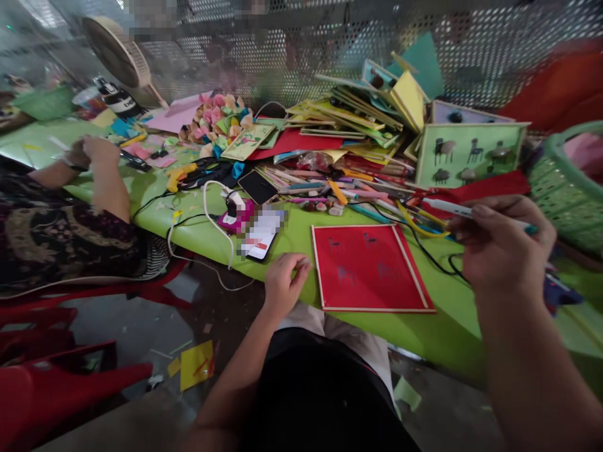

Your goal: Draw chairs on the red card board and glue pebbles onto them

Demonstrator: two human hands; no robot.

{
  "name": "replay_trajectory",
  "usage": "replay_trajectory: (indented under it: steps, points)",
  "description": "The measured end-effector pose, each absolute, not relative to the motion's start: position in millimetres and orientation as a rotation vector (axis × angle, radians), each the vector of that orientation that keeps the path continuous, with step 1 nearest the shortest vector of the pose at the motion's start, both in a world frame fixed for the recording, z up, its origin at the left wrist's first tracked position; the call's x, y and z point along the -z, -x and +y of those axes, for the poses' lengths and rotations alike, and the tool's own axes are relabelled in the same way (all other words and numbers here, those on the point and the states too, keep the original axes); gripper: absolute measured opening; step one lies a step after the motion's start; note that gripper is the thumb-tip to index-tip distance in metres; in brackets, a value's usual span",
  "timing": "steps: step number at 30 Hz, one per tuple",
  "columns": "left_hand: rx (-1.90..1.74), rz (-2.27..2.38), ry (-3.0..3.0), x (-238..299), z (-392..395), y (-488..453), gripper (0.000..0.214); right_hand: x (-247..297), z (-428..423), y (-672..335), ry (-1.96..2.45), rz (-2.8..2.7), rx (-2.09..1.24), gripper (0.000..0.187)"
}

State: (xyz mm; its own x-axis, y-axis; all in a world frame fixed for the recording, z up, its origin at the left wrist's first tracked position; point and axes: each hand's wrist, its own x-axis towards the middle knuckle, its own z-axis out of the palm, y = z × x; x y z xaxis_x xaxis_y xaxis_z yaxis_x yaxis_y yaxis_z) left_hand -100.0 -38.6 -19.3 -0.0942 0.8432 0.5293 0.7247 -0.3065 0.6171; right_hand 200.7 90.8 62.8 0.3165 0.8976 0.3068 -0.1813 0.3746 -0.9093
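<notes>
My right hand [506, 235] is raised over the right side of the table, its fingers wrapped round a marker pen [447, 207] with a white barrel and a teal end. My left hand [286, 279] is loosely curled at the table's front edge, with nothing visible in it. Just right of that hand, a red board [372, 292] lies flat, edged with pale wooden strips. Small dark drawings, some looking like chairs, are on its red face. A phone [264, 238] with a lit screen lies left of the board.
Behind the board are loose pens [301, 188], a dark phone [257, 187] and a pile of framed cards [348, 116]. A green framed board [471, 154] leans beside a green basket [570, 182]. White cable [206, 207] hangs over the edge. At left, a person's hands [101, 154] work.
</notes>
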Motion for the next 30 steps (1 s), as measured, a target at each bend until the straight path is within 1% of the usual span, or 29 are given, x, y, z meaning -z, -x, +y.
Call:
replay_trajectory:
  steps: [8, 14, 19, 25, 30]
  points:
    - [-1.314, 1.876, -2.015, 19, -32, 96, 0.026, -63, 98, -206, 0.893, -0.995, -0.829, 0.013]
    - [-1.106, 2.082, -2.053, 11, -7, 100, 0.023, -64, 92, -204, 0.887, -1.0, -0.878, 0.013]
    - [-0.951, 2.173, -2.127, 9, -11, 103, 0.025, -54, 84, -192, 0.929, -1.095, -1.032, 0.013]
    - [-0.87, 2.041, -2.298, 13, -34, 101, 0.039, -31, 71, -168, 1.039, -1.308, -1.282, 0.02]
    - [-0.802, 1.983, -2.352, 11, -38, 102, 0.033, -17, 66, -147, 1.192, -1.474, -1.402, 0.03]
